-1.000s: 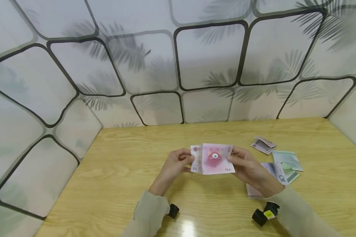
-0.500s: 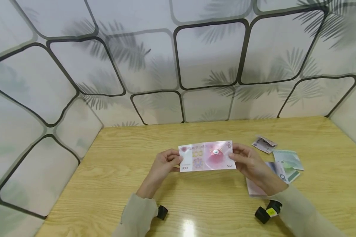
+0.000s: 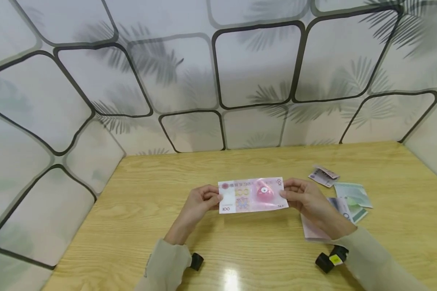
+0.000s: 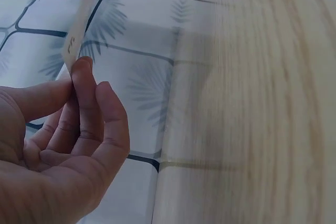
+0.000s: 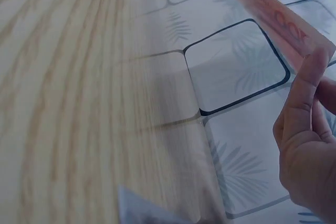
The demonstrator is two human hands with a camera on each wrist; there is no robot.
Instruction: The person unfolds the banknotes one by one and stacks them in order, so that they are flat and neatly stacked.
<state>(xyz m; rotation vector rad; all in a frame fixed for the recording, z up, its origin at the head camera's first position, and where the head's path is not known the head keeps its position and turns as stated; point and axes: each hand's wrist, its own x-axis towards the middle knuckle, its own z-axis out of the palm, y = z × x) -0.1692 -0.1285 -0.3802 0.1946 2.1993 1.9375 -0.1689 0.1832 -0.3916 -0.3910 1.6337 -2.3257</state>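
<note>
A pink 100 banknote point(image 3: 242, 198) is stretched out flat between both hands, above the middle of the table. My left hand point(image 3: 198, 204) pinches its left edge between thumb and fingers. At the opposite edge my right hand point(image 3: 306, 200) pinches it the same way. A reddish round print shows on the right half of the note. In the left wrist view the banknote point(image 4: 79, 30) appears almost edge-on, rising from the left hand's fingertips. The right wrist view shows the other face of the banknote point(image 5: 283, 22), with a large 100 on it.
A folded banknote point(image 3: 323, 177) lies at the back right of the wooden table point(image 3: 149, 218). Nearer, a green banknote point(image 3: 355, 194) overlaps others, and a pinkish note point(image 3: 311, 231) lies partly under the right forearm. A patterned wall covering point(image 3: 258, 68) stands behind the table.
The left hand has moved left, and the banknote, folded over at its left part a second ago, is now spread to full length. The right hand has barely moved.
</note>
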